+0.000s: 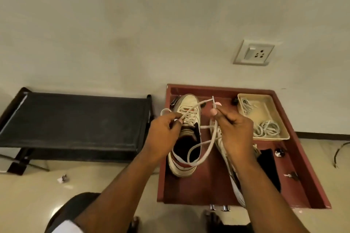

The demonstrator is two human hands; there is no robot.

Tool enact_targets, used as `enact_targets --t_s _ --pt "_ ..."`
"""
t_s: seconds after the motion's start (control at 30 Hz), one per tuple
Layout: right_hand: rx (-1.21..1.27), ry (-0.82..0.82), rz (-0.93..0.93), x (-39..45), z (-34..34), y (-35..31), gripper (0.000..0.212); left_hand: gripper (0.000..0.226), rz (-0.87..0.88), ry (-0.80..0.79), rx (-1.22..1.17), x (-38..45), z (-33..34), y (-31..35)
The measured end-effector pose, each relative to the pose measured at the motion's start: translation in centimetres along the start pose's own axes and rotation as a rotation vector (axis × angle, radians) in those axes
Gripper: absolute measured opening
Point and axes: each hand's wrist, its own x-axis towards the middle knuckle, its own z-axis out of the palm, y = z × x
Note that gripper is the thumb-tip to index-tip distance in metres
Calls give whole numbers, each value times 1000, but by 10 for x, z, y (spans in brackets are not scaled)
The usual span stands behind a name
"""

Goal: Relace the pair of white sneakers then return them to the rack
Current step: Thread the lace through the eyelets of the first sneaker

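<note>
Room: pale wall (pixel 132 24) ahead of you, glossy cream floor (pixel 28 195) below, a socket plate (pixel 253 52) on the wall to the right.
Rack: black low rack (pixel 75 119) at your left against the wall, its top shelf bare.
Tabletop: dark red tray-like tabletop (pixel 204 191) to the right of the rack, carrying both sneakers.
Left hand (pixel 162 134): your fingers are curled, pinching a strand of the white lace (pixel 206 149) just above the eyelets.
Left sneaker (pixel 186 130): upright on the tabletop, toe toward the wall, partly laced, tongue and dark opening facing you.
Lace: it crosses the upper eyelets, and a long loop hangs over the shoe's opening.
Right hand (pixel 234 128): your thumb and forefinger pinch the other lace end, its tip pointing up toward the wall.
Right sneaker (pixel 233 176): lying beside the first, mostly hidden under your right hand and forearm; it seems to be tipped on its side.
Beige tray (pixel 280 119): at the tabletop's far right corner, holding coiled spare laces (pixel 267 128).
Dark cloth (pixel 269 166): flat just right of the right sneaker.
</note>
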Motion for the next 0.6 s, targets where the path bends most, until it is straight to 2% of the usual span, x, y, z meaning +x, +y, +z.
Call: enact_targets --t_s 0.13,0.2,0.27,0.4,0.5,0.6 --pt "12 -242 -50 2 1 21 25 28 215 -31 359 14 -3 -4" --pt "-16 -332 -66 9 4 26 24 34 252 -34 414 19 -4 -6" --pt "6 -378 -25 12 8 31 23 32 307 -61 371 20 -3 -8" --pt "40 -314 72 12 11 36 20 19 375 -21 352 13 -1 -7" --pt "-38 -202 83 12 10 36 23 17 413 71 475 8 0 -5" --pt "-81 -119 128 11 9 36 19 15 522 51 581 8 0 -4"
